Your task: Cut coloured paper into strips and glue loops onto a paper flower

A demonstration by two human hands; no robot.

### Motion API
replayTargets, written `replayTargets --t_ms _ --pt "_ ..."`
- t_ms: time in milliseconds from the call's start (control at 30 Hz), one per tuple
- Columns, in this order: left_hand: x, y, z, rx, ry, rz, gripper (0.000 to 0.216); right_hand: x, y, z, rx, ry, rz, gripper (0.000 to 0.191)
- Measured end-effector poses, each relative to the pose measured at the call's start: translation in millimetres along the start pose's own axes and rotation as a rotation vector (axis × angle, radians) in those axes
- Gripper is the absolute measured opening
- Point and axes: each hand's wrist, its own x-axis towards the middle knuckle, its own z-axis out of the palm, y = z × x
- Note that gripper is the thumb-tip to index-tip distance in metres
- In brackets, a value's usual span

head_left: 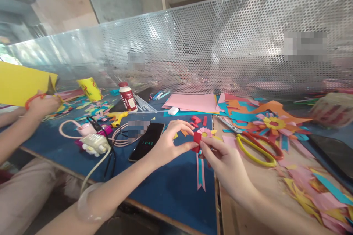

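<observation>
A small red paper piece [197,141], bent or folded, is pinched between both of my hands. My left hand [173,142] grips it from the left with thumb and fingertips. On its right side, the thumb and index finger of my right hand [224,159] close on it. Just behind lies a pink paper flower [204,131], partly hidden, with pink and blue paper tails [201,176] below it. Loose red paper strips [195,120] rest beyond my fingers. Right of my hands are scissors [257,150] with yellow and red handles.
A phone [149,141] lies left of my hands. Further left are a yellow glue gun [118,118], cables and a bottle [127,97]. Another person's hand [45,106] cuts yellow card with scissors. Paper scraps and a finished-looking flower [273,123] lie right. A perforated metal screen [176,51] stands behind.
</observation>
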Motion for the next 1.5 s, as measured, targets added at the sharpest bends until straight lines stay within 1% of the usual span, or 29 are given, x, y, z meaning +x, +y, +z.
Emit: replayTargets --t_ms 367,700,800,967,1067,1200,1367,1500 --pt "-0.4 0.4 -0.2 0.012 -0.026 0.017 0.013 -0.7 -2.4 -2.2 -0.085 -0.024 -0.081 0.024" --pt "-0.3 0.7 -1.3 0.053 -0.056 0.049 0.010 1.2 -5.0 -1.2 -0.151 -0.037 -0.075 0.024" --pt "-0.9 2.3 -2.2 0.049 -0.069 0.030 0.007 1.6 -3.8 -2.5 -0.170 -0.046 -0.086 0.027" --pt "-0.8 1.8 -3.1 -0.016 -0.029 -0.032 0.007 -0.4 -1.0 -3.3 -0.219 -0.071 -0.136 0.026" --pt "-0.3 1.6 -3.5 -0.033 -0.027 -0.052 0.007 -1.9 0.7 -2.5 -0.234 -0.084 -0.155 0.027" --pt "0.2 2.3 -3.2 -0.060 -0.035 -0.073 0.006 -2.0 1.8 -2.0 -0.229 -0.083 -0.153 0.027" --pt "0.3 0.9 -1.2 -0.075 -0.035 -0.068 0.005 0.7 -0.1 -1.4 -0.158 -0.057 -0.140 0.015" --pt "0.0 -0.4 -1.0 -0.061 -0.039 -0.059 0.006 2.3 -1.5 -2.1 -0.116 -0.049 -0.130 0.016"
